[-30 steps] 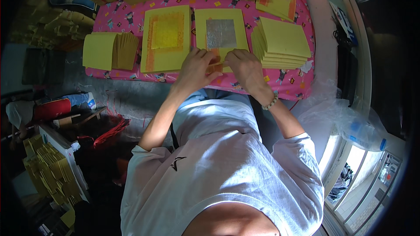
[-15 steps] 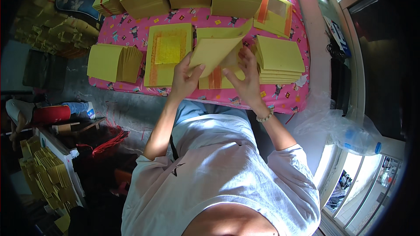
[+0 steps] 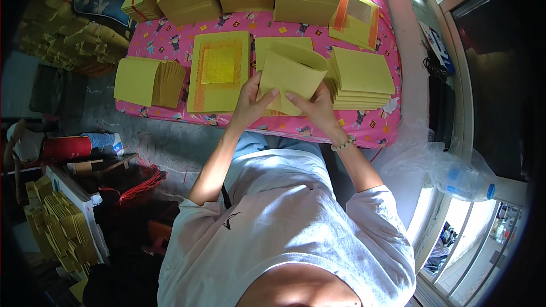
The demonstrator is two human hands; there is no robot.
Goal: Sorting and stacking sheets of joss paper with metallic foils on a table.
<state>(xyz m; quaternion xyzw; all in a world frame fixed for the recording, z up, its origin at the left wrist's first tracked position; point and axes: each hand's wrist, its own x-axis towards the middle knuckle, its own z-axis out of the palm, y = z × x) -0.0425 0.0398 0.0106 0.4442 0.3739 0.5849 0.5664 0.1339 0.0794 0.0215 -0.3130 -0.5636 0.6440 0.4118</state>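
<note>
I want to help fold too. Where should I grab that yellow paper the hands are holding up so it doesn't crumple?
Probably take the folded yellow sheet by its two lower side edges, coming from below on your own side, as the left hand and right hand do. It is thin and bends over at the top, so pinching both sides flat should keep it from flopping.

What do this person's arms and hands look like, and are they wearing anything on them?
Both forearms are bare. Short white T-shirt sleeves end above the elbows. The left hand wears nothing that shows. The right hand is also ungloved, with a pale beaded bracelet round its wrist. No rings are clear enough to tell.
</note>
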